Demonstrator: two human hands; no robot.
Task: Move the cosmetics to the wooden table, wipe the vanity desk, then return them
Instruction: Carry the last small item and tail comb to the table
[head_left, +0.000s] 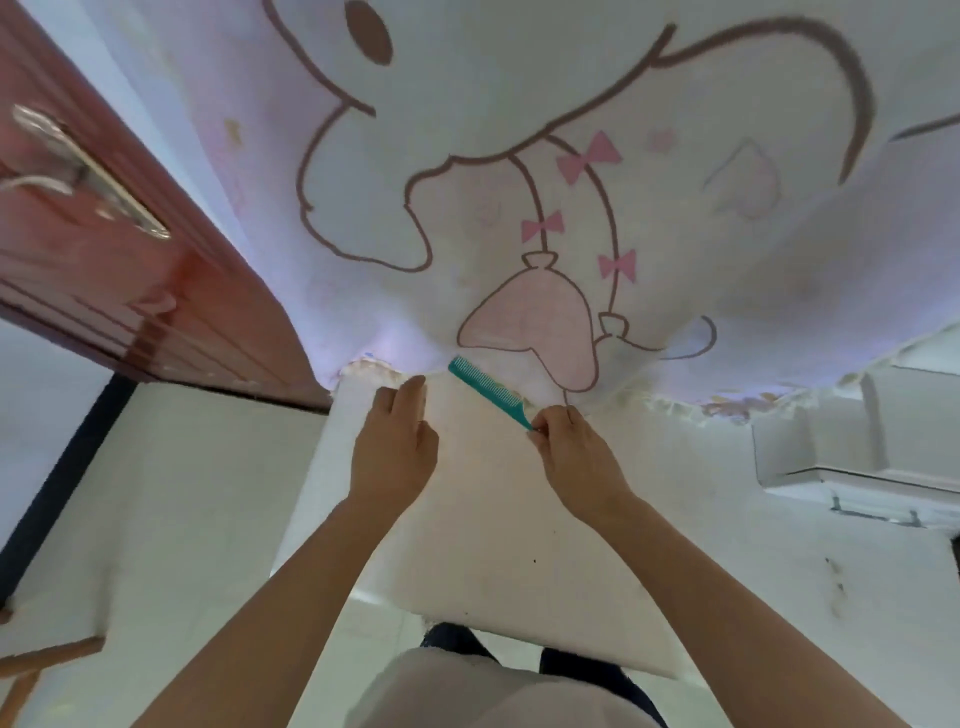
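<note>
A teal tail comb points up and to the left, its teeth near the lower edge of a white cloth with a pink cartoon print. My right hand pinches the comb's thin handle end. My left hand is raised beside it, fingers fairly straight, its tips touching the cloth's frayed lower edge at a white surface. No cosmetics, vanity desk top or wooden table show plainly.
A reddish-brown door with a silver lever handle stands at the left. White boxy furniture sits at the right. Pale floor tiles lie below, and a wooden piece shows at the bottom left corner.
</note>
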